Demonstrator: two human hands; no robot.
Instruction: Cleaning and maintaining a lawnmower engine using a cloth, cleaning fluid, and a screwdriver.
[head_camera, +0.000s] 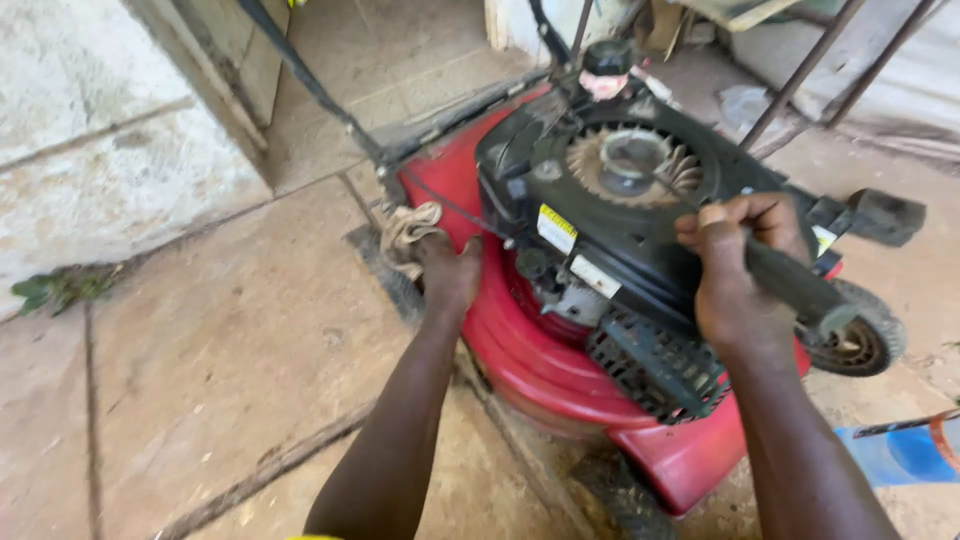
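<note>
Bracing red mower deck (520, 350) on paved floor | left hand (448, 272) pressed on deck, fingers curled beside rag (405, 235) | right hand (725, 270) closed round dark tool handle (795, 285), tip apparently at flywheel (635, 160) | heavy, rigid; grip deck rim.

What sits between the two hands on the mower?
Head view: between left hand and right hand lies the black engine housing with its small yellow label.
</note>
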